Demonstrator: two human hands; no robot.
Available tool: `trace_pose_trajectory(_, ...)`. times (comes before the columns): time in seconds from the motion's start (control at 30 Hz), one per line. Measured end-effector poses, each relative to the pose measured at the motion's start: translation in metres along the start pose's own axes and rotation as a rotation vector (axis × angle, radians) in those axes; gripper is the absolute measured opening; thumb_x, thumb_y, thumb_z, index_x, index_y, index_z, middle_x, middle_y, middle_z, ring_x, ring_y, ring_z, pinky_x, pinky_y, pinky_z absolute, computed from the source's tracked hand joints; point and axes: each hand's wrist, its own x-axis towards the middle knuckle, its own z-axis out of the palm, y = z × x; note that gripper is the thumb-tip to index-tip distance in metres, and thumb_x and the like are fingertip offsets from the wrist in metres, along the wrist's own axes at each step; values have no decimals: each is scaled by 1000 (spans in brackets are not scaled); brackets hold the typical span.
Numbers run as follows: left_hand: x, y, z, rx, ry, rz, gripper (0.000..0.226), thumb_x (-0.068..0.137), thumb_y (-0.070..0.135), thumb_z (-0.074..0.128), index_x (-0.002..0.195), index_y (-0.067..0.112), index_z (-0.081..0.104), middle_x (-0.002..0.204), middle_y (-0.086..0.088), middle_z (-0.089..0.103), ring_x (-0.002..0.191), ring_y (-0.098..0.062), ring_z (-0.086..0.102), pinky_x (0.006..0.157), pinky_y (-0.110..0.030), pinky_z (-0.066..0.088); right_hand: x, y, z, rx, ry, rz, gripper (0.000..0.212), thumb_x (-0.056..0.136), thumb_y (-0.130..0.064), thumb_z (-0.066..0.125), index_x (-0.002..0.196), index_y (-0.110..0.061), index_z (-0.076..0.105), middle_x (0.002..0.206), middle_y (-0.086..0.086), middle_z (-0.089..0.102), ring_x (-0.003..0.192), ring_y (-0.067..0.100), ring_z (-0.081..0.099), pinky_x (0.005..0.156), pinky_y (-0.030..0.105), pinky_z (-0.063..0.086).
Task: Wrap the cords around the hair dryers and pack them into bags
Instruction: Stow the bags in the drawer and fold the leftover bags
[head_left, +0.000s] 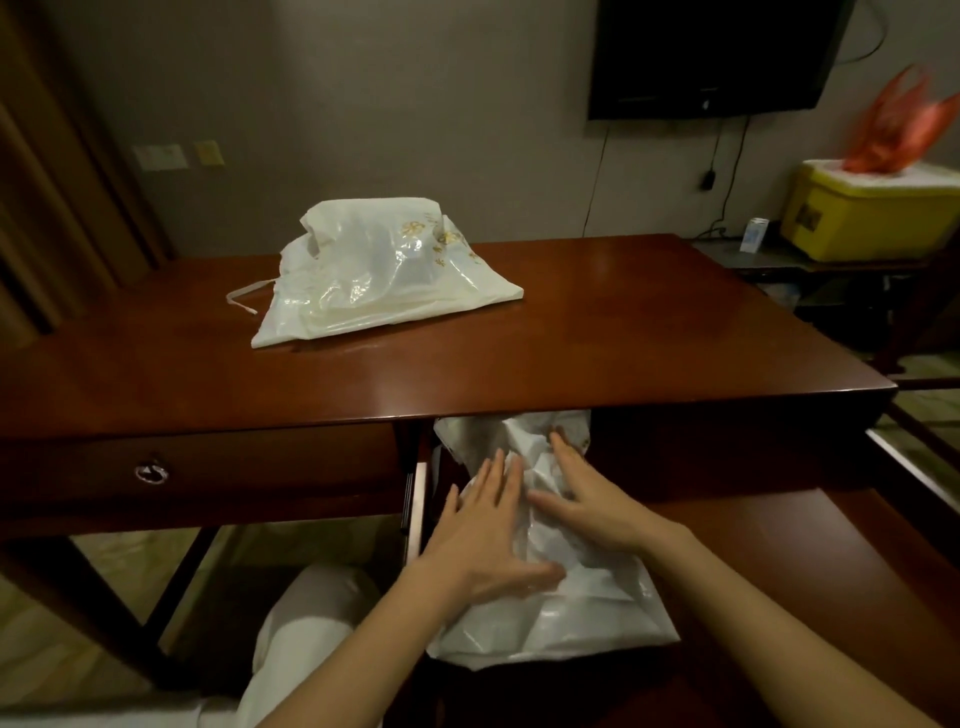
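- Left hand (480, 535) lies flat on the drawer bag (550, 571), fingers straight and slightly spread, thumb out to the side.
- Right hand (584, 501) also presses the same bag, fingers straight and close together, tips near the desk (623, 332) edge.
- Drawer bag sits in the open drawer (779, 545) under the desk front, far end tucked under the desktop; contents hidden, dryer presumably inside.
- Second bag (379, 270) lies on the desktop, lumpy, drawstring (244, 299) trailing left; looks packed, dryer not visible.
- Step, likely: flattening or seating the bag in the drawer.
- To do it well: push down evenly with both palms, squeeze air out, keep plastic off the drawer rails, tuck loose edges inside before closing.
- Risk: thin plastic may snag or bunch at the desk edge.
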Motion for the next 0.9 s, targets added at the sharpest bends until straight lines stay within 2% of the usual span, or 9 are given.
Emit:
trace_pose_trajectory(0.1,7,-1,-3,64,-53,-9,128,75,77,57,149,16,-28,157,-1,-34,145,-19,-29,121,-51,-7,0,3,-4,-66,-9,12,94,88,-66,47,153,-27,-7,161,-7,-11,148,13,-2,120,36,10)
trace_pose_trajectory(0.2,8,-8,-11,98,-160,21,140,68,79,64,146,16,-34,154,0,-38,144,-20,-30,119,-52,-9,2,3,-16,-102,-166,32,111,78,-65,63,151,-31,-13,160,-8,-16,148,15,-5,120,37,10)
trace_pose_trajectory(0.3,10,-10,-8,145,-121,3,142,66,80,64,146,14,-33,157,-3,-35,146,-22,-27,120,-55,-6,1,5,-37,15,-357,88,125,69,-48,81,150,-38,-13,159,-13,-12,148,14,2,118,32,17)
trace_pose_trajectory(0.37,12,-8,0,131,-61,-21,139,67,82,60,148,14,-30,160,-5,-28,148,-24,-21,121,-54,-3,1,12,-40,-9,-398,79,132,64,-43,86,149,-40,-15,159,-15,-12,148,14,3,119,34,18)
trace_pose_trajectory(0.53,22,-16,-3,244,36,-97,132,69,86,52,152,15,-23,164,-8,-8,151,-28,-5,119,-54,-1,5,26,-20,-28,-208,-49,127,61,-53,84,150,-43,-5,160,-13,-5,147,10,5,120,39,20)
trace_pose_trajectory(0.63,22,-20,-8,249,31,-93,130,70,85,52,152,16,-21,164,-8,-8,151,-28,-6,119,-50,-3,5,29,-14,27,-147,-123,115,63,-54,82,144,-55,0,160,-12,0,147,9,9,119,38,23)
trace_pose_trajectory(0.73,15,-24,-15,247,1,-47,122,74,84,48,153,22,-21,164,-4,-13,150,-25,-13,119,-52,-10,4,31,-13,18,-113,-135,109,56,-69,77,135,-68,2,160,-13,5,147,10,12,118,40,27)
trace_pose_trajectory(0.83,6,-32,-14,260,75,-43,97,85,79,32,153,30,-18,163,1,-19,149,-19,-20,114,-52,-18,1,23,-20,-133,-45,-137,108,57,-79,66,146,-53,12,154,-12,25,139,11,31,111,39,36)
trace_pose_trajectory(0.9,3,-34,-9,322,40,-83,85,92,73,24,154,31,-16,164,0,-12,151,-21,-11,114,-54,-17,-4,10,-25,-181,93,-172,82,75,-67,62,146,-38,33,141,-12,45,122,5,47,99,27,43)
